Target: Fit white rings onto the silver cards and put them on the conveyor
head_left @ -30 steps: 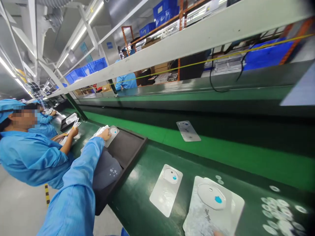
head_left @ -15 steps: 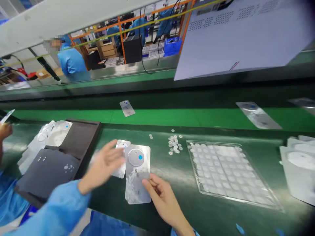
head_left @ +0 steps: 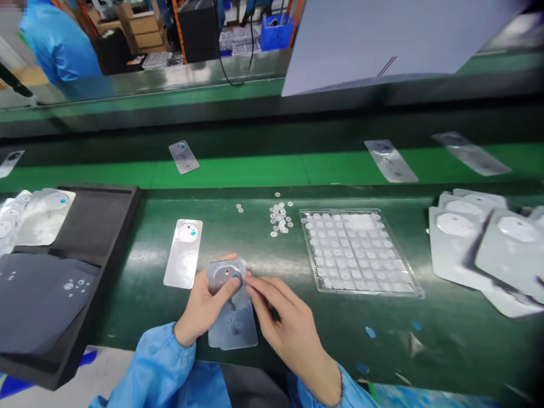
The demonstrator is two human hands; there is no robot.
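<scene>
My left hand (head_left: 203, 306) grips a small stack of silvery plastic plates (head_left: 233, 326) near the front edge of the dark green bench (head_left: 323, 334), its thumb pressed on the round disc at the top of the stack. My right hand (head_left: 285, 323) touches the same stack from the right, fingertips at the disc's edge. A single plate with a blue dot (head_left: 183, 253) lies flat just left of my hands.
A clear blister tray (head_left: 356, 250) of small round pieces lies to the right, loose white discs (head_left: 280, 218) behind it. More plates (head_left: 480, 241) pile at far right. A black tray (head_left: 91, 238) holds plates at left. Plates ride the green conveyor (head_left: 255, 170). A person in blue stands beyond.
The view swung from the left tray to the bench in front of me. My left hand left the tray and closed on the plate stack; my right hand shifted to the disc.
</scene>
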